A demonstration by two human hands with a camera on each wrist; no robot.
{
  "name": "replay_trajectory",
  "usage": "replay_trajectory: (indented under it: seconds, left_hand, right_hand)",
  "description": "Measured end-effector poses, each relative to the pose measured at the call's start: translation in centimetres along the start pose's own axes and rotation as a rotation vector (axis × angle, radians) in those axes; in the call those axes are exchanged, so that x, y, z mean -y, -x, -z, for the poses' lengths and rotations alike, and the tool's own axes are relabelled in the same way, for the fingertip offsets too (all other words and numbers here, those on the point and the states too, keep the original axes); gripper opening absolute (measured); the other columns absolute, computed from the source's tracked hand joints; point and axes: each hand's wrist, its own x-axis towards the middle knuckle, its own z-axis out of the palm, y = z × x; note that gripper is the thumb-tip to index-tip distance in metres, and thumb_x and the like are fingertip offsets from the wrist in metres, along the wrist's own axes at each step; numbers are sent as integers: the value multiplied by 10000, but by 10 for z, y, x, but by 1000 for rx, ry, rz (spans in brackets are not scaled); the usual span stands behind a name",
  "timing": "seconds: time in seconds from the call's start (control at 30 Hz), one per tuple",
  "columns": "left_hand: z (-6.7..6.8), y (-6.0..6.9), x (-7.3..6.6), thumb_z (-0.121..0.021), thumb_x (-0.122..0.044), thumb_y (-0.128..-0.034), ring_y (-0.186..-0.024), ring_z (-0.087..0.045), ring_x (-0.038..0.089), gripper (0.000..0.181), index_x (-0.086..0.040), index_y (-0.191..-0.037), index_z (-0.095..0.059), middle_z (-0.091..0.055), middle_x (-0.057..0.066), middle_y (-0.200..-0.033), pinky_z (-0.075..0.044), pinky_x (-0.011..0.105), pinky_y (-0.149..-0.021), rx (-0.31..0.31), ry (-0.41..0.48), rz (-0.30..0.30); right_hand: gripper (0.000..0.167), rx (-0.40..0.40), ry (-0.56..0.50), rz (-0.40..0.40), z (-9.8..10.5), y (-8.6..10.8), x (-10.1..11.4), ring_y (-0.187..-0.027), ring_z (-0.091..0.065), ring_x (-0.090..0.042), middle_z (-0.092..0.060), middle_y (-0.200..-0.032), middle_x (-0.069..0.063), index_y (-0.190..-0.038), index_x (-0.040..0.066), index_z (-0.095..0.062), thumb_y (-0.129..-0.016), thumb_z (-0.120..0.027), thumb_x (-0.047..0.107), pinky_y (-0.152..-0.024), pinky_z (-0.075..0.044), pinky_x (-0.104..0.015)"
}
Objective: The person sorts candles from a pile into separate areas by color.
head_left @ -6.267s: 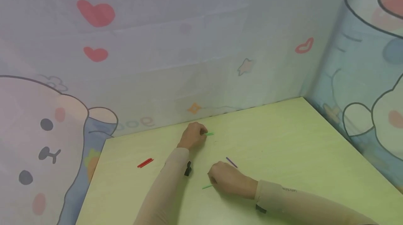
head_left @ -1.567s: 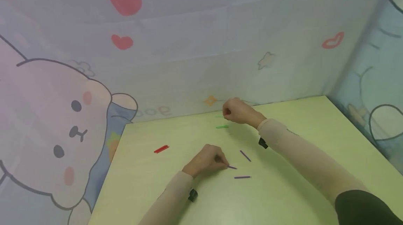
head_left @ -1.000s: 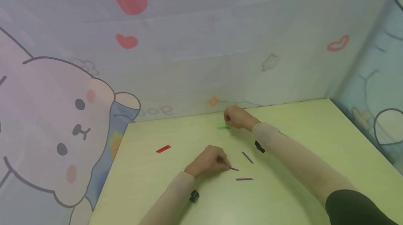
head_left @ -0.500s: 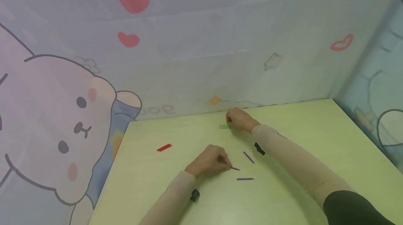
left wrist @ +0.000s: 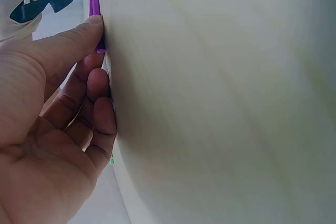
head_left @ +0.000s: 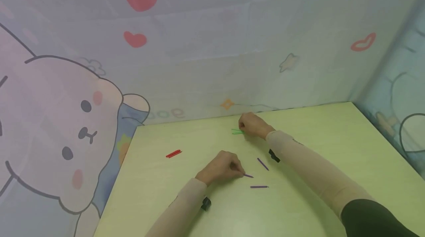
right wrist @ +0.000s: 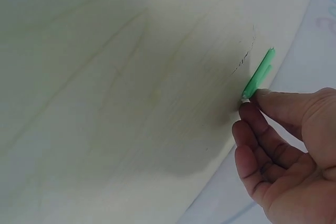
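Observation:
My left hand (head_left: 220,168) pinches a thin purple stick (head_left: 249,175) between thumb and forefinger, low over the table. In the left wrist view, purple sticks (left wrist: 95,3) stick out past the thumb tip. Two loose purple sticks lie nearby: one slanted (head_left: 263,164), the other sideways (head_left: 259,187). Farther back, my right hand (head_left: 254,124) pinches the end of a thin green stick (head_left: 236,129), beside further green (head_left: 237,133) just in front of it. Up close, the right wrist view has green sticks (right wrist: 258,74) at the thumb tip; the fingers partly hide their ends.
A small bundle of red sticks (head_left: 173,153) lies on the left of the pale yellow-green table (head_left: 315,141). Behind the table's back edge hangs a printed cloth (head_left: 199,78), with another side of it at the right.
Earlier my left hand was at the green sticks and my right held one nearer the front. My right hand has since lowered a green stick beside the others; my left pinches purple.

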Motion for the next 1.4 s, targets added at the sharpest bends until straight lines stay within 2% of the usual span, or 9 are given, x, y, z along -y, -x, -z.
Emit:
replay_trajectory:
  seconds: [0.13,0.2,0.47,0.67,0.73,0.83,0.93,1.17,1.4]
  left_hand:
    - [0,0,1,-900,-86,-945,-815,-657,-63,113,-199,-937,-906,-755,-151,-895,-581,157,-772,1,2,8]
    - [-1,-1,2,-899,-86,-945,-814,-659,-64,114,-199,-937,-905,-757,-150,-895,-581,156,-773,0,1,5]
    - [-1,-2,2,-900,-77,-939,-812,-662,-68,113,-191,-933,-905,-765,-129,-890,-576,146,-766,-7,-19,-22]
    - [0,-2,0,-897,-80,-944,-808,-663,-63,108,-187,-937,-904,-764,-134,-900,-580,151,-766,3,-2,3]
    - [0,-2,1,-900,-83,-945,-808,-664,-60,105,-188,-937,-904,-766,-132,-901,-581,152,-767,3,-3,6]
    - [0,-1,1,-904,-86,-942,-811,-666,-57,104,-190,-934,-905,-772,-123,-902,-581,153,-771,0,-15,1]
    - [0,-1,1,-906,-92,-943,-812,-668,-52,96,-188,-933,-905,-776,-109,-906,-583,158,-772,4,-8,0]
    - [-1,-3,-1,-904,-88,-943,-809,-663,-46,94,-180,-925,-903,-775,-104,-903,-584,166,-771,10,8,4]
    - [1,-4,1,-910,-125,-950,-820,-645,-50,93,-215,-924,-903,-743,-156,-887,-567,167,-782,19,-35,28]
  right_hand:
    - [274,-4,-5,16,0,2,1,-765,-482,-160,-696,-843,-30,-782,41,-746,-1024,-677,-69,-741,-470,-337]
    - [205,-15,-1,24,0,4,2,-891,-620,-174,-805,-1036,-74,-915,32,-834,-1026,-689,-59,-860,-567,-371]
    - [205,2,-16,-4,1,5,2,-1198,-750,-370,-814,-1224,-162,-1115,9,-856,-1065,-664,-41,-1006,-637,-476]
    - [221,-14,-8,2,4,6,1,-1179,-754,-358,-816,-1210,-163,-1101,6,-857,-1056,-648,-49,-1004,-635,-479]
    - [225,-23,-1,0,5,7,1,-1065,-751,-293,-817,-1116,-139,-1027,10,-848,-1052,-632,-49,-939,-632,-430]
    - [266,-34,8,3,8,7,0,-802,-597,-180,-705,-870,-81,-840,29,-756,-1049,-610,-46,-759,-527,-335]
    - [313,-39,10,8,10,11,-1,-722,-419,-167,-577,-778,-48,-762,67,-662,-1047,-597,-44,-699,-396,-331]
    - [205,-76,-35,-8,19,31,1,-781,-589,-165,-764,-905,-70,-946,23,-808,-1056,-636,10,-784,-559,-373]
    - [183,-104,-95,-18,34,61,14,-1018,-758,-277,-805,-1118,-128,-1187,-24,-804,-1071,-715,86,-913,-641,-466]
